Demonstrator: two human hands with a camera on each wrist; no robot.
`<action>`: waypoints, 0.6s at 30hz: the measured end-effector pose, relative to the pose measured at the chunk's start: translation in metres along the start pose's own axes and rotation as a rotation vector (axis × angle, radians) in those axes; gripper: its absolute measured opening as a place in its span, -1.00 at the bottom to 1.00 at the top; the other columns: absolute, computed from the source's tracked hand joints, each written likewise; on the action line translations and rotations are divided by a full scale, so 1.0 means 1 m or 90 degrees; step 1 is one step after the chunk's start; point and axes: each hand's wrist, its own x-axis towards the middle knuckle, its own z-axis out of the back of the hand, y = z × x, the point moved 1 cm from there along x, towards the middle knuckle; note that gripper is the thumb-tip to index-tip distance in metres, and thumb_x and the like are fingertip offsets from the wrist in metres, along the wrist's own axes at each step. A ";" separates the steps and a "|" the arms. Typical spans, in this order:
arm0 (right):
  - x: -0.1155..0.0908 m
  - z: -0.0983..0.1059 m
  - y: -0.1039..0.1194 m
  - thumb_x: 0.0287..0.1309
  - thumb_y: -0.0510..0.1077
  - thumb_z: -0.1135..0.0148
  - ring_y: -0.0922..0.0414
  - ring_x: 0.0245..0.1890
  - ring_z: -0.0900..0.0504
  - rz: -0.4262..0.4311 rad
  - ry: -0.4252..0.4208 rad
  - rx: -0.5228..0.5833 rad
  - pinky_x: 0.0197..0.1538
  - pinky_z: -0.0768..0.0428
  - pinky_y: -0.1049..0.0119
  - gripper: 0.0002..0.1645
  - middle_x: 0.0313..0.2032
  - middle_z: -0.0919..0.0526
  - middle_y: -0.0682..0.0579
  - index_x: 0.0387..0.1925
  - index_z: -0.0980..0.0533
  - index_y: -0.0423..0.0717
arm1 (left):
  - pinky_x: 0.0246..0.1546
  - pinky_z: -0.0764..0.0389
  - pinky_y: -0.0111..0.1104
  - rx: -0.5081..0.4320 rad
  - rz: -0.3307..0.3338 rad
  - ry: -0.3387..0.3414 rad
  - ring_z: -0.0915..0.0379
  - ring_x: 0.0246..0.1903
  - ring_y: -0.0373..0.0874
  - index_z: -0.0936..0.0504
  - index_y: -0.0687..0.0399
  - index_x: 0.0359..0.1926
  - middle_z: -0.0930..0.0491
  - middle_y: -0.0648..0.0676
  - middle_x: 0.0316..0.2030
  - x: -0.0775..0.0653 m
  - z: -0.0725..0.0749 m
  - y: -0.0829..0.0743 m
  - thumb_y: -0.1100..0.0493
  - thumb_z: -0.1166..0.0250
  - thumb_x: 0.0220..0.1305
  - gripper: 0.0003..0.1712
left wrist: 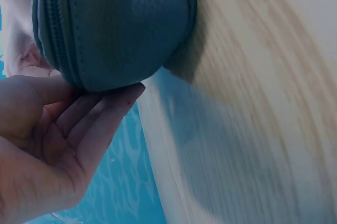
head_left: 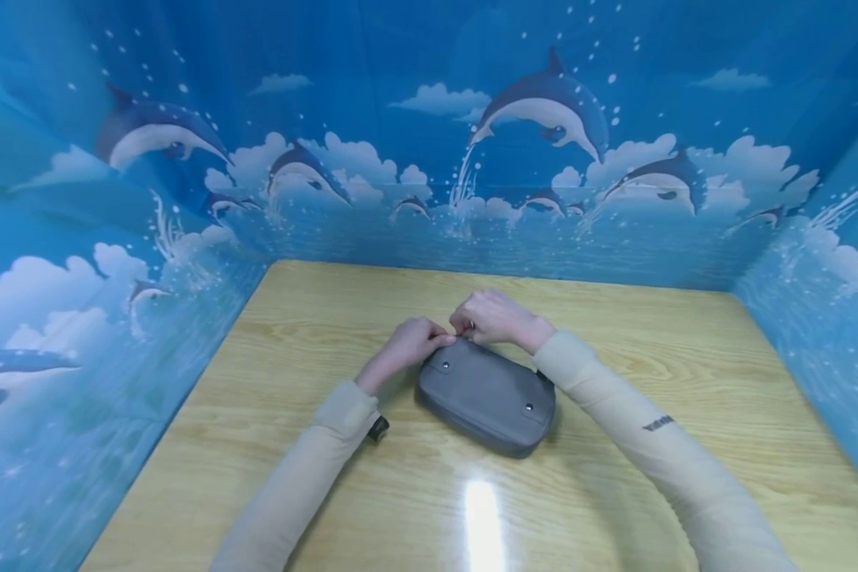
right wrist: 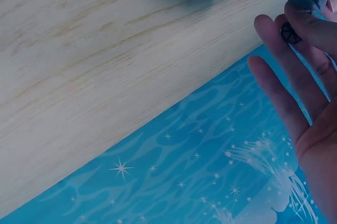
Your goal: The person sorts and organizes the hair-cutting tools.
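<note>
A small grey zippered bag (head_left: 488, 393) with two metal studs on its visible side sits on the table. My left hand (head_left: 416, 342) grips its far left corner, thumb on one side and fingers underneath, as the left wrist view shows. A zipper (left wrist: 54, 24) runs along the bag's edge there. Close beside it, my right hand (head_left: 496, 318) pinches at the same corner. Between its fingers, in the right wrist view, shows a dark round zipper pull (right wrist: 290, 33). The exact pinch point is partly hidden by the fingers.
The bag rests on a light wood-grain table (head_left: 329, 318). Blue curtains with dolphins (head_left: 543, 103) stand around its back and sides. A small black object (head_left: 378, 429) shows at the left sleeve's cuff.
</note>
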 end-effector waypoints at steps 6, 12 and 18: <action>-0.002 0.001 0.001 0.16 -0.29 -0.44 0.21 -0.38 -0.68 -0.027 0.015 0.013 -0.27 -0.67 0.31 -0.87 -0.37 -0.74 0.14 -0.31 -0.77 0.01 | -0.46 -0.34 -0.44 -0.017 -0.007 -0.002 -0.36 -0.54 -0.27 -0.81 0.10 -0.18 -0.70 -0.02 -0.43 -0.003 -0.001 0.005 -0.04 -0.21 0.48 -0.64; 0.001 0.003 -0.001 0.21 -0.23 -0.41 0.22 -0.37 -0.68 -0.040 0.031 0.037 -0.26 -0.68 0.33 -0.89 -0.38 -0.71 0.14 -0.27 -0.79 0.00 | -0.23 -0.58 -0.26 -0.019 0.030 0.021 -0.62 -0.27 -0.12 -0.74 0.13 0.05 -0.76 0.11 -0.13 -0.012 -0.002 0.005 -0.09 -0.09 0.56 -0.55; 0.006 0.001 -0.003 0.23 -0.22 -0.41 0.15 -0.23 -0.72 -0.094 0.066 0.042 -0.11 -0.70 0.15 -0.88 -0.27 -0.77 0.16 -0.28 -0.77 0.07 | -0.41 -0.44 -0.37 -0.029 0.033 -0.018 -0.48 -0.47 -0.20 -0.77 0.08 0.03 -0.76 0.06 -0.27 -0.017 -0.005 0.002 -0.04 -0.12 0.55 -0.60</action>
